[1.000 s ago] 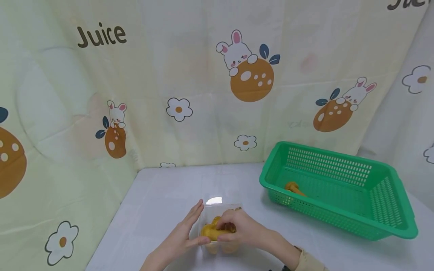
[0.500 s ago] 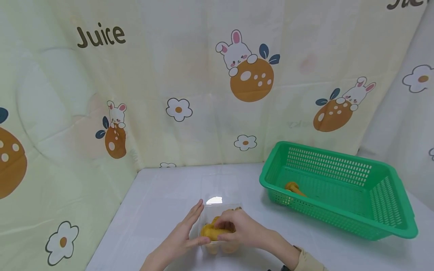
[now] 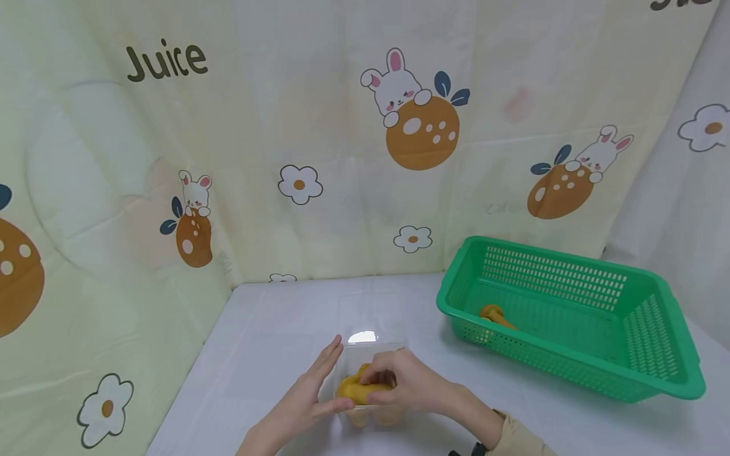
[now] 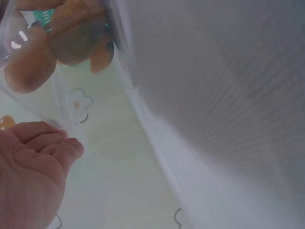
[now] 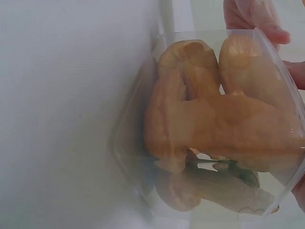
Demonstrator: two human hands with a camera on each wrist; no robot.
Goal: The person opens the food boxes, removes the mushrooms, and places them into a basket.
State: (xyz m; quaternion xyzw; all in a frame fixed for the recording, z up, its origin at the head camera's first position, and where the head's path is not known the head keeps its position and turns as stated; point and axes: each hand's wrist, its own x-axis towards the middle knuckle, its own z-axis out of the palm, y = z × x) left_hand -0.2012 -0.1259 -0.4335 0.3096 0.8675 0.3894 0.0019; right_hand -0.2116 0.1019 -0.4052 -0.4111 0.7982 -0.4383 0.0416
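A clear plastic box point(image 3: 371, 353) stands on the table in front of me, holding several yellow-brown mushrooms point(image 5: 224, 125) with thick stems. My left hand point(image 3: 308, 392) lies along the box's left side, fingers straight and thumb at the front rim. The left wrist view shows those fingertips point(image 4: 66, 143) right at the clear wall. Reaching into the box from the right, my right hand point(image 3: 412, 385) pinches a mushroom point(image 3: 356, 389) between thumb and fingers at the top of the pile. Part of that mushroom is hidden by the fingers.
A green plastic basket point(image 3: 547, 348) stands to the right, with another mushroom point(image 3: 495, 315) lying at its left end. The box's clear lid point(image 3: 371, 310) lies folded back behind it. A patterned curtain point(image 3: 342, 126) hangs along the table's far edge.
My right hand and the pinched mushroom have shifted very slightly inside the box. The left hand keeps its place, and the head view has tilted a little.
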